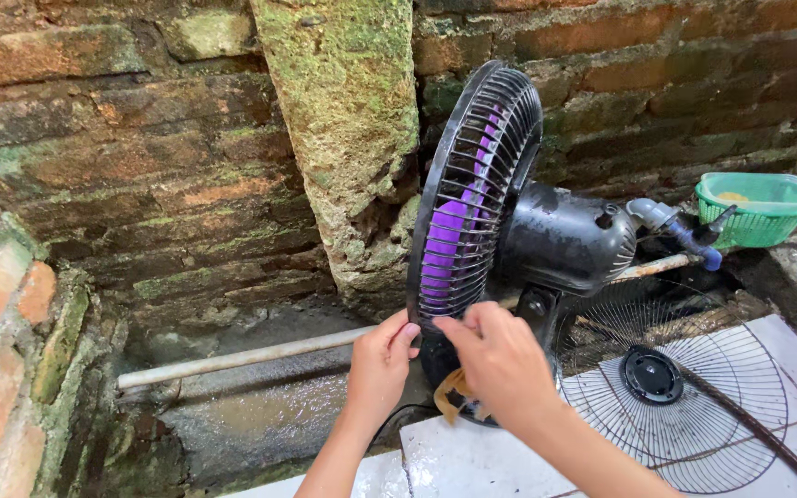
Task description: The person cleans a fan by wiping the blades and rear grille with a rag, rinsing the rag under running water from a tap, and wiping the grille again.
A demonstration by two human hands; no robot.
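Observation:
A black electric fan point(560, 242) stands upright against a mossy brick wall, turned side-on. Its rear wire guard point(472, 157) is still on, with purple blades point(449, 240) showing behind the bars. My left hand point(378, 364) pinches the lower rim of that guard. My right hand point(500, 355) rests its fingers on the same lower rim, just right of the left hand. A scrap of tan cloth or tape point(454, 392) hangs below my right hand. The detached front wire guard point(671, 406) lies flat on the white tiles to the right.
A grey pipe point(251, 355) runs along the wall base over wet concrete. A green plastic basket point(756, 207) sits on the ledge at right, beside a blue tap point(694, 238). A dark cable point(749, 429) crosses the loose guard. Bricks jut out at left.

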